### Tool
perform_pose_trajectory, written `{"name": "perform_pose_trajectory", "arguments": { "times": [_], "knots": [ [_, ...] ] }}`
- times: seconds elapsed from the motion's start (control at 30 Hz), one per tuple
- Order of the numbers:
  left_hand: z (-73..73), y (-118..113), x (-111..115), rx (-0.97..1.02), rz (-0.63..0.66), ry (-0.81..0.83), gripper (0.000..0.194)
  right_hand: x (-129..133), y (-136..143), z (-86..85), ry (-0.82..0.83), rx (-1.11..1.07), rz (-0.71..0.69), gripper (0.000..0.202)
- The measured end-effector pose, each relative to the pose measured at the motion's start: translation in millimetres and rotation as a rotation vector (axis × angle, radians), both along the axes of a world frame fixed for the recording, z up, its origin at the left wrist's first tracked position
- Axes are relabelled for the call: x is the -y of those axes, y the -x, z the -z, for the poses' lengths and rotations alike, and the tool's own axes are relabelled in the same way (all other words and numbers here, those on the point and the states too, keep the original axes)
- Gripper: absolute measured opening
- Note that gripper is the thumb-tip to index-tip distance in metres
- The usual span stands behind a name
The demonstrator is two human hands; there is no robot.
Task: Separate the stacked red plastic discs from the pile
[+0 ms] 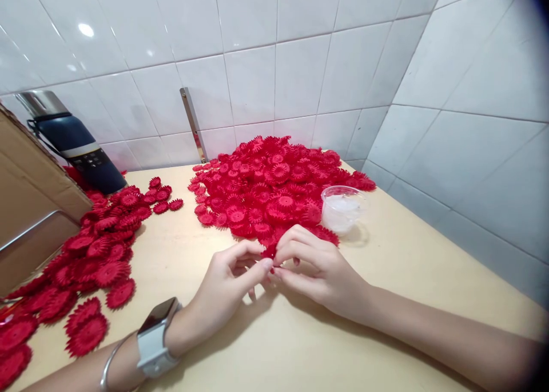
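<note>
Between my two hands, over the front edge of a red heap, is a small red fringed rosette [269,251], mostly covered by fingers. My left hand [234,274], with a watch and a bangle on its wrist, pinches it from the left. From the right, my right hand [315,266] closes thumb and fingertips on the same piece. Just behind them rises the large pile of red fringed rosettes [274,186]. A clear plastic cup [341,212] with something whitish inside stands beside the pile, beyond my right hand.
More red rosettes [103,254] spread along the left side of the table [343,346]. A cardboard box [38,191] stands at the left edge, with a dark blue flask [86,146] behind it. A narrow metal strip [193,123] leans on the tiled wall [253,88].
</note>
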State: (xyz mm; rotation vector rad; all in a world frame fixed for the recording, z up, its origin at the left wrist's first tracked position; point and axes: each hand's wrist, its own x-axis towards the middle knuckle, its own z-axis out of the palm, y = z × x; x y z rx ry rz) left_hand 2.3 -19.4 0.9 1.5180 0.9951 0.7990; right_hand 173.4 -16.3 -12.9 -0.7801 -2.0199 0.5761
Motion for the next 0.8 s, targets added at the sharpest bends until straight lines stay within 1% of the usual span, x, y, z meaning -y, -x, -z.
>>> {"name": "perform_pose_trajectory", "arguments": {
  "times": [0.13,0.23,0.4,0.53,0.8],
  "knots": [
    [-1.4,-0.8,-1.9,-0.011,-0.019,-0.009,0.017,-0.6,-0.4,-1.9,0.083,-0.024,0.036,0.004],
    [0.0,-0.3,-2.7,-0.002,-0.006,0.011,0.017,-1.4,-0.5,-2.9,0.157,-0.034,0.069,0.006],
    [0.6,0.6,-2.4,-0.016,0.036,0.030,0.020,-1.0,0.1,-3.4,0.160,-0.034,0.102,0.004],
    [-0.5,-0.1,-1.6,-0.012,0.070,0.026,0.019,0.3,-0.1,-3.4,0.173,-0.042,0.109,0.004],
    [1.5,1.7,-1.4,0.035,0.032,0.051,0.014,0.0,-0.6,-1.6,0.209,-0.048,0.105,0.002]
  ]
}}
